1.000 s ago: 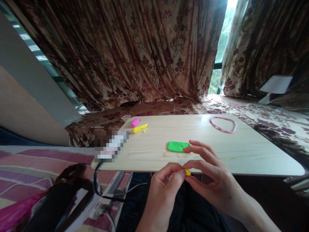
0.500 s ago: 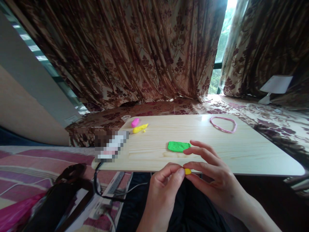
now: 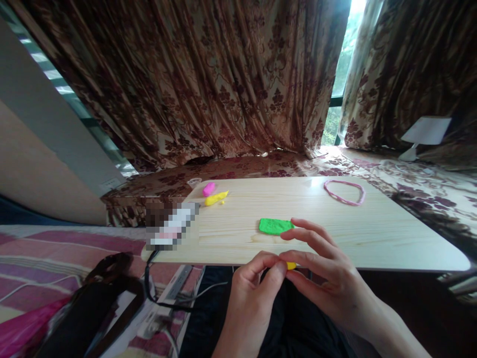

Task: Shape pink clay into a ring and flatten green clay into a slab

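A small piece of yellow modelling clay (image 3: 291,266) is pinched between my hands at the near edge of the table. My left hand (image 3: 255,296) grips it from the left with thumb and index finger. From the right, my right hand (image 3: 328,278) holds it with thumb and index finger, while its other fingers stretch out over the table. Just beyond them lies a flat green slab of clay (image 3: 275,226), its right end close to those stretched fingertips. Part of the yellow piece is hidden by my fingers.
On the wooden table (image 3: 231,238), a yellow clay strip (image 3: 216,198) and a pink clay lump (image 3: 209,189) lie at the far left. A pink ring (image 3: 345,193) rests at the far right. A blurred, pixelated device (image 3: 175,224) sits at the left edge, near a power strip (image 3: 178,283).
My right index finger and thumb have shifted slightly left over the yellow clay, so less of it shows. The things on the table have not moved.
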`<state>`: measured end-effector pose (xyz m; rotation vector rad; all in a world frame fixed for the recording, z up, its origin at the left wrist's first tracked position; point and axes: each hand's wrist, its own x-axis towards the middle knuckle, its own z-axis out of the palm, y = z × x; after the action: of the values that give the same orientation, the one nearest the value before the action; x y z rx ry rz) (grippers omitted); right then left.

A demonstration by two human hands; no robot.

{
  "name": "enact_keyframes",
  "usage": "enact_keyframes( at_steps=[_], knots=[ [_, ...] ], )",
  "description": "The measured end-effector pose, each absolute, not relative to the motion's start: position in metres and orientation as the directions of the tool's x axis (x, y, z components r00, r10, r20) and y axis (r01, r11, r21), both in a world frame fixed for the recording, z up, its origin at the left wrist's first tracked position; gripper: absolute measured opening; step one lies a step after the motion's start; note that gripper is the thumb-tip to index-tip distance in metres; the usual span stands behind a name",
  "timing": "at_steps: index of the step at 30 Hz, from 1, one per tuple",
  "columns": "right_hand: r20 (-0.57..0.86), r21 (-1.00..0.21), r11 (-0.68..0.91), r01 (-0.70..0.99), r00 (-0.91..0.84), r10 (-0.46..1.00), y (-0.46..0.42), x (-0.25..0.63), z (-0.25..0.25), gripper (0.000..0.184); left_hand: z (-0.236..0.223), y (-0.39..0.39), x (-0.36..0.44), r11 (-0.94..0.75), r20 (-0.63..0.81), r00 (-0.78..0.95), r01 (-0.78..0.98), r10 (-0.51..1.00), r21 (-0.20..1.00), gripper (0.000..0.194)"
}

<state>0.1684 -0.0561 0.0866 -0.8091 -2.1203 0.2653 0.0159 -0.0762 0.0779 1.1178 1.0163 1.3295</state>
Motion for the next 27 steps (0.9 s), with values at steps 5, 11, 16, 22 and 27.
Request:
enact_keyframes(
  at_steps=[5, 11, 16, 22, 27],
  knots=[
    [0.637, -0.464, 0.764, 0.448, -0.431, 0.639, -0.0552, 0.1678, 0.0859, 0.021, 0.0794, -0.0762, 0.0189, -0.066, 0.072, 0.018, -0.219, 0.997, 0.974, 0.021],
    [0.631, -0.481, 0.759, 0.44, -0.427, 0.647, -0.0558, 0.1682, 0.0865, 0.019, 0.0805, -0.0767, 0.0193, -0.055, 0.059, 0.007, -0.262, 0.998, 0.963, 0.021],
    [0.64, -0.476, 0.764, 0.436, -0.424, 0.641, -0.0555, 0.1679, 0.0876, 0.019, 0.0807, -0.0769, 0.0187, -0.065, 0.071, 0.015, -0.248, 0.997, 0.967, 0.023],
    [0.643, -0.476, 0.761, 0.441, -0.417, 0.643, -0.0561, 0.1672, 0.0865, 0.016, 0.0827, -0.0765, 0.0181, -0.058, 0.066, 0.028, -0.222, 0.997, 0.973, 0.017],
    [0.612, -0.486, 0.747, 0.455, -0.433, 0.662, -0.0566, 0.1666, 0.0874, 0.018, 0.0827, -0.0759, 0.0187, -0.052, 0.058, 0.021, -0.234, 0.998, 0.971, 0.015]
  ],
)
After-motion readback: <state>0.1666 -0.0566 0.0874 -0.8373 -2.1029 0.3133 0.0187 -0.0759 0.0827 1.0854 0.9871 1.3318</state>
